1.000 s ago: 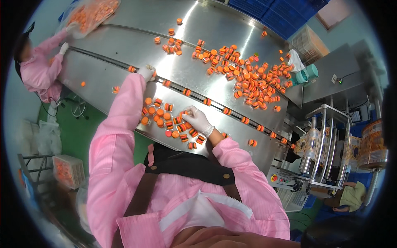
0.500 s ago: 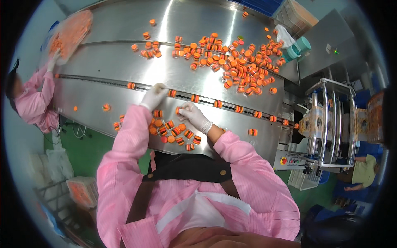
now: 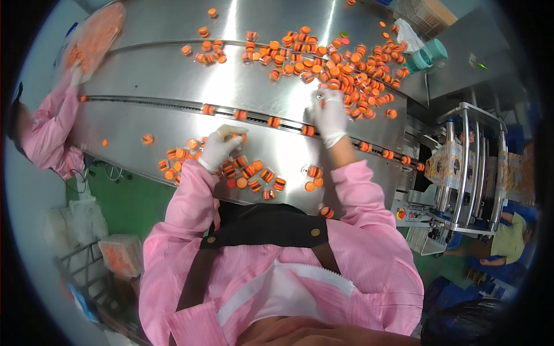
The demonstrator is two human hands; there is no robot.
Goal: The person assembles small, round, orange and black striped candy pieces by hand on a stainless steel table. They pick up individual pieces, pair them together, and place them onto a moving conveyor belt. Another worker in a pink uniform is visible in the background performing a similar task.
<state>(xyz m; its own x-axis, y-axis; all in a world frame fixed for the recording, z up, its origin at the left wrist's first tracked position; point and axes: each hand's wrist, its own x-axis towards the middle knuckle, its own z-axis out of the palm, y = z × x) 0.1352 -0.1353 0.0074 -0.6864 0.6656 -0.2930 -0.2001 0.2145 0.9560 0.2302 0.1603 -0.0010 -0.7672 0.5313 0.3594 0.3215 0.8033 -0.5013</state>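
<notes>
- Apparently, white-gloved left hand point(image 3: 221, 149) pinches a round orange layered piece point(image 3: 243, 138) beside the dark conveyor slot point(image 3: 167, 104).
- White-gloved right hand point(image 3: 330, 117) at edge of loose orange heap point(image 3: 347, 82); cannot tell its grip.
- Orange-and-white film point(image 3: 442, 167): print illegible.
- Shiny steel table point(image 3: 173, 72), green floor point(image 3: 138, 206).

The fisheye camera on the head looks down from above the left hand point(image 3: 222, 147) and right hand point(image 3: 330, 117), showing the desk point(image 3: 167, 75) around them and, nearer, the chest point(image 3: 277, 291).
</notes>
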